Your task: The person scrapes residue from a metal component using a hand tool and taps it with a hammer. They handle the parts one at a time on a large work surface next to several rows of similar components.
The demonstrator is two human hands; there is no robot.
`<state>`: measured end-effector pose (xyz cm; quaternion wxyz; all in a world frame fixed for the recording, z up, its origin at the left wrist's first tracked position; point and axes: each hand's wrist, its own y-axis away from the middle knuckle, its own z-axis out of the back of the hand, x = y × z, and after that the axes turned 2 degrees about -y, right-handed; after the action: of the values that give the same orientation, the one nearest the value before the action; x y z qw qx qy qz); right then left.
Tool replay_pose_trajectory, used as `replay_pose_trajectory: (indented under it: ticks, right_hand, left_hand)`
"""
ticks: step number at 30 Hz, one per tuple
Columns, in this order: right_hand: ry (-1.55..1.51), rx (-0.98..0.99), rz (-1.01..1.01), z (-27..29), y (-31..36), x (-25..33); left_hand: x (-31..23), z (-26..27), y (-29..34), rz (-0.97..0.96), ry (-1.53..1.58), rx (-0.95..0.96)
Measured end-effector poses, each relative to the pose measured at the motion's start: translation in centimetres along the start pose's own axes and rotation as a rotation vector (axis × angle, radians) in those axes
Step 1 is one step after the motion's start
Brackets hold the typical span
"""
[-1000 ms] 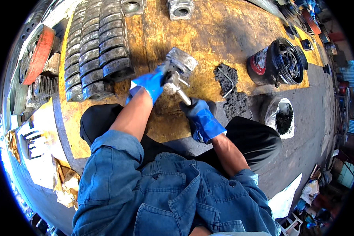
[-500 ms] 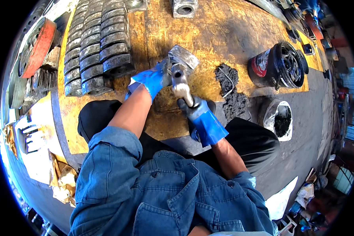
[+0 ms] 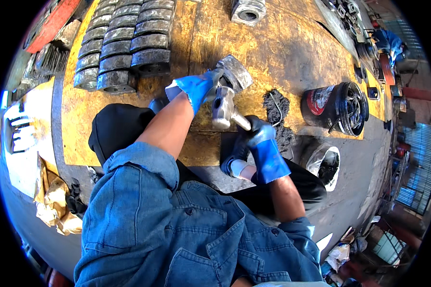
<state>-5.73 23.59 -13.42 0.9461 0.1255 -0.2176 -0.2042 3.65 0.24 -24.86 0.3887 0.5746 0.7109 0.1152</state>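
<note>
My right hand (image 3: 261, 131), in a blue glove with a dark palm, is closed round the handle of a hammer (image 3: 222, 109). The hammer's grey metal head hangs just in front of a curved metal block (image 3: 236, 74) on the yellow, worn board (image 3: 201, 148). Also gloved in blue, my left hand (image 3: 198, 87) reaches to the block's left side with its fingers drawn together. Those fingertips lie against or beside the block; what they pinch is too hidden to make out.
Rows of similar metal blocks (image 3: 151, 40) stand at the back left. Another block (image 3: 248, 12) with a hole sits at the far edge. To the right are dark shavings (image 3: 276, 107), a black bucket (image 3: 321, 103) and a whitish bag (image 3: 323, 165) with dark contents.
My right hand has drawn the hammer back toward me and to the right, and its head has tilted. My left hand stays at the block. The whole view has shifted somewhat.
</note>
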Motion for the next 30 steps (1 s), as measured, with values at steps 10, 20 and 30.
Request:
replay_pose_trajectory:
  ticks: [10,20,30]
  right_hand:
    - [0.114,0.116,0.02,2.7,-3.1,0.5]
    - [0.239,0.137,0.239,3.9,-3.6,1.1]
    - [0.16,0.118,0.28,4.1,-2.3,-0.9]
  left_hand:
    - [0.9,1.5,-0.3,0.022,0.036,0.003]
    - [1.4,2.2,-0.7,0.052,0.036,-0.013]
    - [4.5,3.7,-1.2,0.118,0.025,-0.063]
